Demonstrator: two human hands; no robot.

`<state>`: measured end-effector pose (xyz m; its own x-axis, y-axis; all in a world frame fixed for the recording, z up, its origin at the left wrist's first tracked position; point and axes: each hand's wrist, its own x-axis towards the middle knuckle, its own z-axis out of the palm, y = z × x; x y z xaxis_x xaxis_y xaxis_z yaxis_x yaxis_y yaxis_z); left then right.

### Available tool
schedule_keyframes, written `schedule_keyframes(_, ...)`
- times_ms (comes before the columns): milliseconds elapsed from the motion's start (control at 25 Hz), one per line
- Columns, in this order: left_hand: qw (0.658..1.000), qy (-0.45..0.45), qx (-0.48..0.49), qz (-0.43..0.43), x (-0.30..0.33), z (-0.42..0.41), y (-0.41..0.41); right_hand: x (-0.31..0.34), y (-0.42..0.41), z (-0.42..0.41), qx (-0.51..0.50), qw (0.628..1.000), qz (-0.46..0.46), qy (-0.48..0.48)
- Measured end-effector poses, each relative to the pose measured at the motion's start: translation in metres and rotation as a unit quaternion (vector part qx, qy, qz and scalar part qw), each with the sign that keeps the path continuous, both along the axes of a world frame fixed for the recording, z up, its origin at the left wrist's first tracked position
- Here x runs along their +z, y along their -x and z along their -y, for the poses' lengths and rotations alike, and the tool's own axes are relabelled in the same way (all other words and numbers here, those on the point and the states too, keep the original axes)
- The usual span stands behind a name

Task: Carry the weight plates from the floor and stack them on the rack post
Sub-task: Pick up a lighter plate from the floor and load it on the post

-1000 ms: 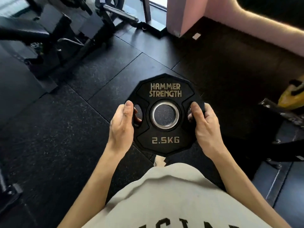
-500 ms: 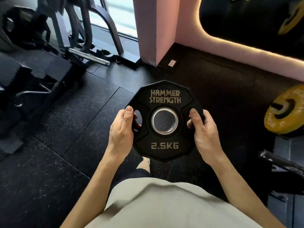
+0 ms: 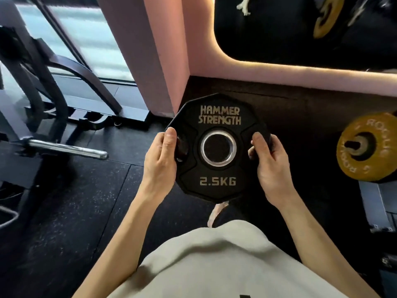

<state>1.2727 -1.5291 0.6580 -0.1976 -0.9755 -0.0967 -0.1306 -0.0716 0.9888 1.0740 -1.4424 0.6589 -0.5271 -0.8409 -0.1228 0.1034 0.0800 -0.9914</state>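
I hold a black 2.5 kg weight plate [image 3: 218, 127] marked HAMMER STRENGTH flat in front of my chest, above the floor. My left hand [image 3: 160, 164] grips its left edge, thumb on the face and fingers through the left handle slot. My right hand [image 3: 271, 166] grips the right edge the same way. A steel ring lines the plate's centre hole. At the right, a yellow plate [image 3: 365, 147] sits on a rack post [image 3: 352, 145] whose dark tip points toward me.
A chrome bar sleeve [image 3: 68, 149] of a dark machine frame [image 3: 53, 100] juts out at the left. A pink pillar [image 3: 150, 50] and a pink wall base [image 3: 300, 76] stand ahead. Black rubber floor [image 3: 75, 211] lies below. A grey rack base [image 3: 378, 203] is at the right.
My view has swung up and to the right; the yellow plate on its post has come closer at the right. Both hands keep the same grip on the black plate.
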Motion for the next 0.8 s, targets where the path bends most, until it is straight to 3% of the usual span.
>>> schedule_keyframes(240, 0.998, 0.035, -0.037, -0.039, 0.002, 0.152, 0.085, -0.004, 0.074, 0.140, -0.061, 0.998, -0.007, 0.016)
schedule_keyframes(520, 0.996, 0.063, -0.060, -0.028, 0.032, 0.300, 0.199, 0.023, 0.173, 0.269, -0.101, 0.994, -0.022, 0.027)
schedule_keyframes(800, 0.971, 0.066, -0.219, -0.066, 0.052, 0.409, 0.329, 0.045, 0.267, 0.338, -0.236, 0.968, -0.063, 0.059)
